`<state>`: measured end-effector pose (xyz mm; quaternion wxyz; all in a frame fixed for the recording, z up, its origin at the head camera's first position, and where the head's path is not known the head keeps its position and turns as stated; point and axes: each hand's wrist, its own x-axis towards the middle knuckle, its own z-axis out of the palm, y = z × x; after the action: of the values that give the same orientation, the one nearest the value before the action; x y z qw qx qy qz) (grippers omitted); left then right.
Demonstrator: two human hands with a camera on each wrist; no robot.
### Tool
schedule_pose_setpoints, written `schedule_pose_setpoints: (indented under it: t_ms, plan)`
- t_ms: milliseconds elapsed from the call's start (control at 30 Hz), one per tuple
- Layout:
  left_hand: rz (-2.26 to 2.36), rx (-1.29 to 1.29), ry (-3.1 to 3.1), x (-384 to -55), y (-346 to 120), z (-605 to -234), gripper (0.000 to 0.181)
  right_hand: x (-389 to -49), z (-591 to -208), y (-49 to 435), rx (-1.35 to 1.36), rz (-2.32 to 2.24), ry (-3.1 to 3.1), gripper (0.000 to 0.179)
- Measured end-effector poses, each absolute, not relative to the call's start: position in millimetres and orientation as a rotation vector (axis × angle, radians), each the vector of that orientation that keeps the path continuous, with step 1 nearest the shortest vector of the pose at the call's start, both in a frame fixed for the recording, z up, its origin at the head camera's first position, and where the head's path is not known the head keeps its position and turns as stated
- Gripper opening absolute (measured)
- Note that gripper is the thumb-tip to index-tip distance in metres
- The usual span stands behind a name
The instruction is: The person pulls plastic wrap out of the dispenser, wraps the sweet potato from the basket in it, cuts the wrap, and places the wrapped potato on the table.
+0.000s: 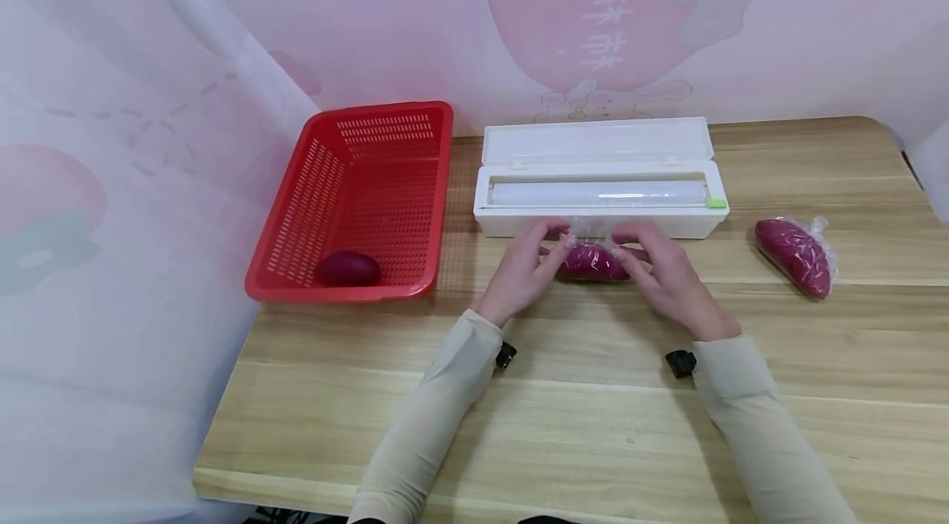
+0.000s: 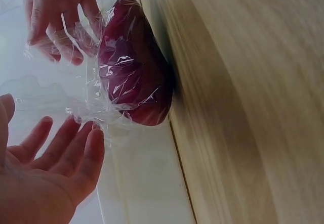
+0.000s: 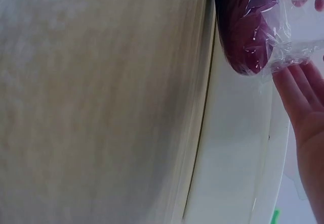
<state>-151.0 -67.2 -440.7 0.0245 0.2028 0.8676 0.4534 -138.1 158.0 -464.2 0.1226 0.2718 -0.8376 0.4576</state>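
Observation:
A purple-red sweet potato, wrapped in clear plastic wrap, lies on the table just in front of the white cling film box. At its left end, my left hand holds the loose film with thumb and fingers; in the left wrist view its fingertips touch the gathered film. My right hand holds the film at the other end, and its fingers meet the film in the right wrist view. Both hands are beside the sweet potato, at the film above it.
The box's lid stands open behind a film roll, with a green slider at its right. A red basket at left contains an unwrapped sweet potato. Another wrapped sweet potato lies at right on the wooden table.

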Motion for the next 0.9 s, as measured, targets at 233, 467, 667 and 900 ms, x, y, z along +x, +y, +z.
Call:
schedule_pose_setpoints:
  t_ms: [233, 467, 667, 900]
  plan:
    - [1.392, 0.688, 2.620, -150.8, -64.0, -442.0, 0.041, -138.7, -462.6, 157.3, 0.837, 1.329, -2.516, 0.036]
    - [1.370, 0.815, 2.584, -149.3, -62.5, -442.8, 0.039, -139.6, -460.0, 153.6, 0.933, 1.272, -2.584, 0.045]
    - [1.384, 0.855, 2.515, -148.4, -62.0, -443.9, 0.042, -141.2, -458.7, 149.9, 1.002, 1.213, -2.605, 0.048]
    - [1.416, 0.827, 2.562, -149.8, -62.6, -444.8, 0.033, -141.5, -458.6, 148.3, 1.008, 1.158, -2.620, 0.051]
